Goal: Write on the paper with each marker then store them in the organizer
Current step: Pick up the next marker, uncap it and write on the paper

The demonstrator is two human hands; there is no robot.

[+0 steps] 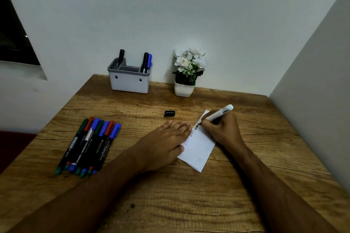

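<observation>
Two hands at work on one slip of paper (198,147), which lies on the wooden worktop (170,204) between them. Right hand (221,130): closed around a white-barrelled marker (217,114), tip down on the paper's far end where black lettering shows, barrel tilted up and away to the right. Left hand (164,143): flat, palm down, fingers together, pinning the paper's left edge; nothing gripped. Black cap (169,113): loose on the worktop just beyond the left fingertips. Seven capped markers (89,143): bundled well to the left of the left hand, not yet used. Organizer (129,77): far beyond both hands by the wall, three markers standing in it; potted plant (187,73) to its right. Risks, judged: paper skidding or creasing if the left hand lifts mid-stroke; fresh ink smearing under the right palm; cap rolling off if nudged, leaving the marker to dry out
</observation>
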